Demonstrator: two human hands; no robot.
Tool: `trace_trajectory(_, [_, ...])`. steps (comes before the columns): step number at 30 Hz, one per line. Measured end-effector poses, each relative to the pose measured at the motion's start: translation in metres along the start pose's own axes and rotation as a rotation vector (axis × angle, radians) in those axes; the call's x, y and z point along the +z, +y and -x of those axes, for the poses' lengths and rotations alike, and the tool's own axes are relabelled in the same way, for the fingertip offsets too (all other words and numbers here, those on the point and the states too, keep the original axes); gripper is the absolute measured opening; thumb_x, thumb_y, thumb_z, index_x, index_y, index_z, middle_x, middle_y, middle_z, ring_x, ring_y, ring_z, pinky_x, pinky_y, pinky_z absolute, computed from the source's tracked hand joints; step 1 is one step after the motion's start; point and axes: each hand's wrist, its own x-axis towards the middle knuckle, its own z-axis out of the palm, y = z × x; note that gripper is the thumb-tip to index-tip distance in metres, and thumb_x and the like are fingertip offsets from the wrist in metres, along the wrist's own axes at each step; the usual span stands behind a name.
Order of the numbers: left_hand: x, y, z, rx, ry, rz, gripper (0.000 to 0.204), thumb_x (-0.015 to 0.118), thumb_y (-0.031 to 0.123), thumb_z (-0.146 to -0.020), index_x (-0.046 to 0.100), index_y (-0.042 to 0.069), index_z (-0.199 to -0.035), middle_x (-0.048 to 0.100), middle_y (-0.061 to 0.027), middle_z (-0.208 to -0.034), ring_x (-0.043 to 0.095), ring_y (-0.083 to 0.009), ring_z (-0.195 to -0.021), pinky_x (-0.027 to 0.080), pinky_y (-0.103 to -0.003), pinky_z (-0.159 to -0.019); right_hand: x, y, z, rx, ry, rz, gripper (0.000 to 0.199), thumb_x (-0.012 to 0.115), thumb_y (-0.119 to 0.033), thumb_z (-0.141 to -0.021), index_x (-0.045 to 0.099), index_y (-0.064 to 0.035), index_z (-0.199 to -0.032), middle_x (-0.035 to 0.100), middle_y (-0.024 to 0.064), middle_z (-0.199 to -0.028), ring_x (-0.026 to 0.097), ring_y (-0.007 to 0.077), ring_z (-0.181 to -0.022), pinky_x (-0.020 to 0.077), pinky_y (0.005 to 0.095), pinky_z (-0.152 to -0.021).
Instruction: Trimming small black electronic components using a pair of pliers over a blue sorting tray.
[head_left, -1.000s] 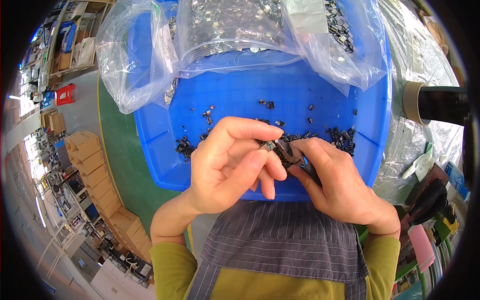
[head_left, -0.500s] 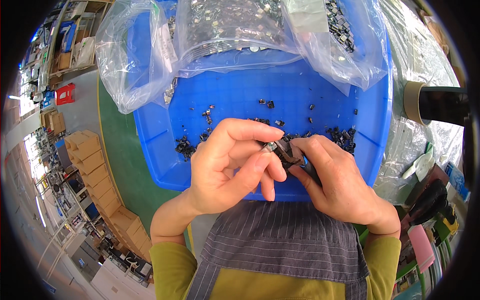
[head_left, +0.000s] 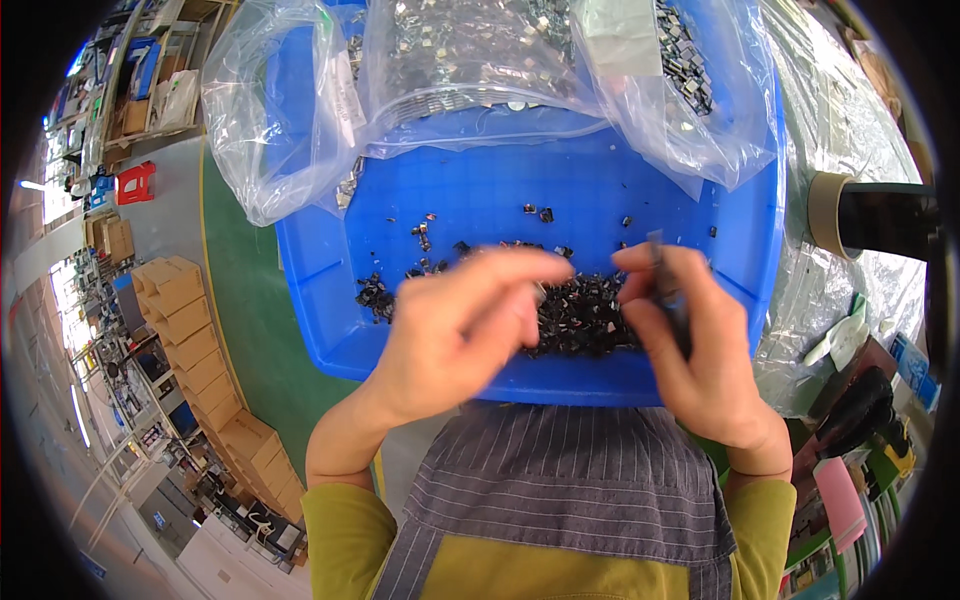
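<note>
My left hand [head_left: 460,335] hovers above the near part of a blue plastic bin [head_left: 620,385], blurred by motion. Its thumb and fingers are pinched around a small shiny metal part [head_left: 540,293], of which only a bit shows. To the right, my right hand [head_left: 705,345] is closed around a dark hand tool [head_left: 672,295] resembling small pliers; its tip is blurred and points up. Between the hands, a heap of small black and metal pieces [head_left: 585,315] lies in the bin. A few loose parts [head_left: 545,214] are scattered farther back.
Clear plastic bags [head_left: 480,60] of small metal parts fill the bin's far side. On the right, a tape roll [head_left: 828,214] sits by plastic sheeting [head_left: 800,290]. Stacked cardboard boxes [head_left: 200,350] stand on the left.
My hands have moved apart. The right one has drawn the dark tool away from the left fingers and turned it upward, uncovering the heap of pieces between them.
</note>
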Motion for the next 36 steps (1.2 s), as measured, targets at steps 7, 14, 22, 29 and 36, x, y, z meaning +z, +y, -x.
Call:
trace_trajectory(7, [-0.003,-0.002,-0.022,0.069,0.186,-0.395,0.017,0.061,0.007,-0.087,0.062,0.005,-0.104,0.066,-0.0135,-0.085,0.064,-0.0277,-0.065,0.050,-0.034,-0.058,-0.012,-0.004,-0.001,0.050,0.070,-0.094,0.030,0.058,0.003,-0.087,0.053,-0.0014,-0.116,0.060,0.0119,-0.091,0.061,0.0227,-0.080,0.0481,0.0310,-0.073])
trace_trajectory(14, [-0.016,-0.040,-0.111,0.330,0.330,-0.926,0.013,0.061,0.009,-0.085,0.062,0.004,-0.098,0.063,-0.0125,-0.097,0.062,-0.0339,-0.082,0.050,-0.041,-0.068,-0.011,-0.001,0.001,-0.039,0.063,-0.078,0.030,0.060,0.004,-0.085,0.053,0.0000,-0.113,0.058,0.0137,-0.091,0.059,0.0275,-0.080,0.0474,0.0330,-0.073])
trace_trajectory(22, [-0.002,-0.040,-0.115,0.233,0.346,-0.986,0.014,0.061,0.013,-0.085,0.060,0.007,-0.097,0.061,-0.0123,-0.097,0.061,-0.0351,-0.085,0.050,-0.043,-0.070,-0.012,0.005,0.001,-0.099,0.036,-0.107,0.030,0.061,0.005,-0.082,0.052,0.0009,-0.111,0.056,0.0153,-0.091,0.058,0.0316,-0.080,0.0471,0.0349,-0.073])
trace_trajectory(29, [-0.002,-0.044,-0.120,0.213,0.396,-0.921,0.014,0.059,0.017,-0.087,0.062,0.006,-0.095,0.062,-0.0139,-0.096,0.061,-0.0354,-0.086,0.050,-0.043,-0.071,-0.009,0.001,0.000,-0.020,0.049,-0.079,0.029,0.061,0.002,-0.084,0.053,0.0003,-0.112,0.059,0.0147,-0.093,0.060,0.0300,-0.080,0.0477,0.0342,-0.075])
trace_trajectory(36, [-0.001,-0.036,-0.114,0.197,0.379,-0.968,0.012,0.057,0.013,-0.085,0.059,0.003,-0.091,0.063,-0.0160,-0.091,0.062,-0.0347,-0.074,0.049,-0.043,-0.065,-0.009,-0.004,-0.004,0.017,0.059,-0.043,0.027,0.060,-0.001,-0.087,0.055,0.0002,-0.114,0.062,0.0142,-0.097,0.063,0.0261,-0.086,0.0482,0.0320,-0.077])
